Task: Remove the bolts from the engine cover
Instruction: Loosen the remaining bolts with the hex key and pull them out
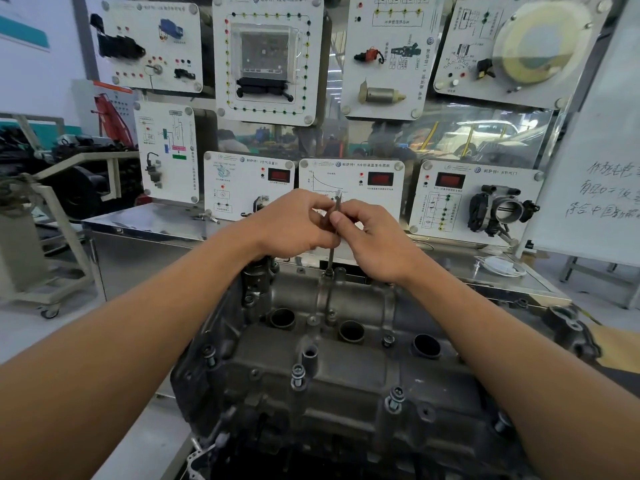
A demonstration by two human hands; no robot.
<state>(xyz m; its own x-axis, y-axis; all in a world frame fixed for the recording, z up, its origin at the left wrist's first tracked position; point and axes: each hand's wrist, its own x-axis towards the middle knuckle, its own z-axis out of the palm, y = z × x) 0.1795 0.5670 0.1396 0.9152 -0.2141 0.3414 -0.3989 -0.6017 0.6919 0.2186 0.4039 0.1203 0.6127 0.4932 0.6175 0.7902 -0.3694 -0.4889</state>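
Upright tool point(331, 252) pinched by left hand point(294, 225) and right hand point(375, 239), fingers curled round its shaft. Tip sits at cover point(346, 370) far edge. Two bolts point(298, 375) stand raised toward near edge.

White display panels point(266, 60) with sensors and red readouts cover the back wall; one carries a throttle body point(503, 210). A handwritten whiteboard point(595, 188) stands right. On the steel table point(145, 221) lies what may be a coiled cable point(502, 265).
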